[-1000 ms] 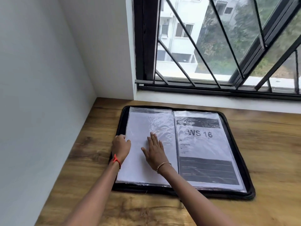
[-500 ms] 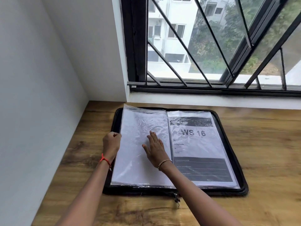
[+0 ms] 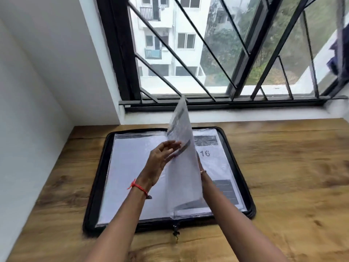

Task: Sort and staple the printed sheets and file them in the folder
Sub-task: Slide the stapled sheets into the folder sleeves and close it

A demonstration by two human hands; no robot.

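The black folder [image 3: 251, 208] lies open on the desk [image 3: 292, 176], toward its back left corner, under the window. Printed sheets sit inside clear plastic pockets on both sides: a pale one on the left [image 3: 128, 167] and one with a big "16" on the right [image 3: 211, 154]. One pocket page [image 3: 183, 176] stands up in the middle, like a page of a book being turned. The left hand [image 3: 160, 163] touches its left face, and its grip is apart, with the fingers straight. The right hand [image 3: 200, 167] is behind the page, so I cannot tell what its grip is doing. No loose sheets and no stapler show on the desk (they may be out of sight). So I think the sorting and stapling are done, and the filing looks nearly done too. What seems left is to lay this page flat, close the folder and pull the zip [image 3: 175, 231], which hangs at the folder's front edge.
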